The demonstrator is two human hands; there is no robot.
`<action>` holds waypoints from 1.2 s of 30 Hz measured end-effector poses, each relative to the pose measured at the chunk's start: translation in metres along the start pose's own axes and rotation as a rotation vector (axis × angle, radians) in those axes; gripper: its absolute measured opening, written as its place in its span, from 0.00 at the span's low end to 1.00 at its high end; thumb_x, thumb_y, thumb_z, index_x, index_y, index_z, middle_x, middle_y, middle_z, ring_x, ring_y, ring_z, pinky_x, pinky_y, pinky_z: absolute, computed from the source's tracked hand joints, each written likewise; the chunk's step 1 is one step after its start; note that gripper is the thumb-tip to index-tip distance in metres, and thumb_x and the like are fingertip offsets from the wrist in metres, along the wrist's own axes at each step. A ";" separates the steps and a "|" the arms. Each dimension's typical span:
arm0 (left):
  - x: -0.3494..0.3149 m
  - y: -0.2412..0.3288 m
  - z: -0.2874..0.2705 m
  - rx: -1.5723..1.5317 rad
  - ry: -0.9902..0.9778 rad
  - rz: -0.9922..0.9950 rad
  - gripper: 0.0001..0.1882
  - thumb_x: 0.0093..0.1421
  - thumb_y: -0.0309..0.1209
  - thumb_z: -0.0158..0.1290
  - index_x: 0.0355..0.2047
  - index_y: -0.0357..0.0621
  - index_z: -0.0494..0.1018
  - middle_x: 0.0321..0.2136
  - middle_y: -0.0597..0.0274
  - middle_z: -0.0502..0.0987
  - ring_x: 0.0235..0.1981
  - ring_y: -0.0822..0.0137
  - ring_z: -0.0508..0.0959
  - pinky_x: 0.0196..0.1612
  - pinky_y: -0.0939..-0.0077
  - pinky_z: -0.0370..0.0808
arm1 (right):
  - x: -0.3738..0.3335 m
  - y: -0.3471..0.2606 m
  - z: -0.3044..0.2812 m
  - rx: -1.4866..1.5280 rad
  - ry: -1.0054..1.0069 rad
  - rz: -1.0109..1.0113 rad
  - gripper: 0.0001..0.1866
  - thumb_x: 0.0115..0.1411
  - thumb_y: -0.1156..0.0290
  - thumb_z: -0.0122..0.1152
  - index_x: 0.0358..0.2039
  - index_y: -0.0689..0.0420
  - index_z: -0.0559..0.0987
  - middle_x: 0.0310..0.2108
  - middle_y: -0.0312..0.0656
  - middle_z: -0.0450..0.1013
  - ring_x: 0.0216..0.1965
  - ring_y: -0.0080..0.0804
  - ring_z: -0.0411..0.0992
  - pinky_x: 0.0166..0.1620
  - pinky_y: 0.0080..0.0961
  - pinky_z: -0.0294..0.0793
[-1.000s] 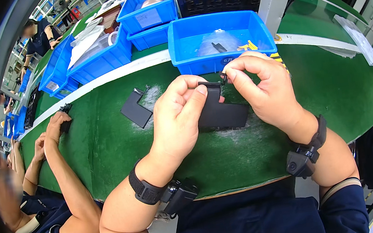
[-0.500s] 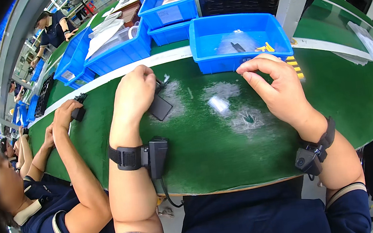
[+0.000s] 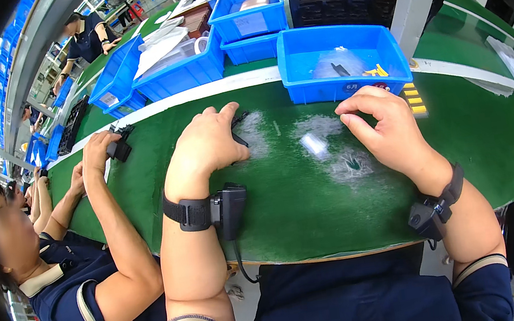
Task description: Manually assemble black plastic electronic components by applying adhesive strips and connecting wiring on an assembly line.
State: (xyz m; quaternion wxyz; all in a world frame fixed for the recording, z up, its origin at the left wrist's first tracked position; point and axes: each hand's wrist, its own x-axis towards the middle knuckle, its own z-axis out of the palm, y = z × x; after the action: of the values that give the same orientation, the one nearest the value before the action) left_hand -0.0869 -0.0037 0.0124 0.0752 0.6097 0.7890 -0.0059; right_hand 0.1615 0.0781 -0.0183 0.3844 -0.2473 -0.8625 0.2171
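Note:
Over the left half of the green tabletop [image 3: 291, 221], my left hand [image 3: 206, 142] reaches palm down with thumb and forefinger spread. Between them shows the edge of a flat black piece [image 3: 239, 139]; most of it is hidden under the hand. My right hand [image 3: 381, 119] hovers in front of a blue bin [image 3: 319, 91], its thumb and forefinger tips brought together in a pinch. Anything between those tips is too small to make out. A small clear plastic piece [image 3: 315, 145] lies on the table between my hands.
Yellow pieces [image 3: 377, 71] and a clear bag lie in the blue bin; yellow strips [image 3: 416, 100] sit beside it. More blue bins [image 3: 184, 72] stand far left. A co-worker's hand [image 3: 97, 152] at left holds a black device [image 3: 120, 147]. A grey post [image 3: 421, 2] rises behind.
My left hand has spread its thumb and forefinger and come down over the flat black piece. My right hand keeps its pinch. The whole view has shifted slightly.

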 end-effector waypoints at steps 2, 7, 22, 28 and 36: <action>0.001 0.000 0.001 0.004 0.011 -0.013 0.42 0.37 0.35 0.60 0.56 0.45 0.63 0.43 0.44 0.72 0.46 0.49 0.73 0.49 0.65 0.71 | 0.000 0.001 -0.001 -0.002 -0.022 0.005 0.05 0.52 0.74 0.57 0.28 0.61 0.78 0.27 0.44 0.72 0.31 0.41 0.71 0.36 0.33 0.70; 0.012 -0.022 0.008 0.010 0.068 -0.173 0.42 0.36 0.38 0.59 0.56 0.46 0.63 0.43 0.42 0.72 0.46 0.49 0.73 0.50 0.64 0.70 | 0.001 -0.001 0.001 -0.009 -0.083 0.004 0.05 0.52 0.74 0.58 0.27 0.60 0.78 0.27 0.44 0.72 0.32 0.42 0.71 0.37 0.34 0.70; 0.003 -0.030 0.009 -0.080 -0.008 -0.261 0.52 0.37 0.49 0.64 0.62 0.54 0.55 0.47 0.49 0.73 0.50 0.51 0.71 0.52 0.59 0.69 | -0.010 0.003 0.006 0.001 -0.125 -0.013 0.06 0.49 0.73 0.59 0.26 0.60 0.79 0.26 0.44 0.73 0.32 0.41 0.72 0.37 0.32 0.71; -0.034 -0.009 0.003 -0.239 0.375 0.105 0.37 0.43 0.43 0.60 0.53 0.41 0.66 0.50 0.49 0.70 0.51 0.52 0.70 0.53 0.62 0.67 | -0.008 -0.002 0.008 0.011 -0.085 -0.082 0.05 0.49 0.75 0.59 0.26 0.61 0.79 0.26 0.44 0.73 0.32 0.40 0.72 0.37 0.31 0.71; -0.049 0.026 0.018 -0.603 0.212 0.498 0.21 0.51 0.35 0.57 0.45 0.39 0.72 0.38 0.52 0.77 0.40 0.60 0.77 0.45 0.70 0.73 | -0.017 -0.027 0.018 0.116 -0.138 -0.246 0.05 0.47 0.76 0.61 0.26 0.59 0.79 0.26 0.44 0.74 0.30 0.40 0.73 0.36 0.30 0.71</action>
State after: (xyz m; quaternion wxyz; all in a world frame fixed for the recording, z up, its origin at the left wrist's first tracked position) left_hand -0.0483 -0.0458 0.0031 0.1679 0.7301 0.5868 0.3073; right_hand 0.1507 0.0432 -0.0229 0.3617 -0.1018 -0.8967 0.2341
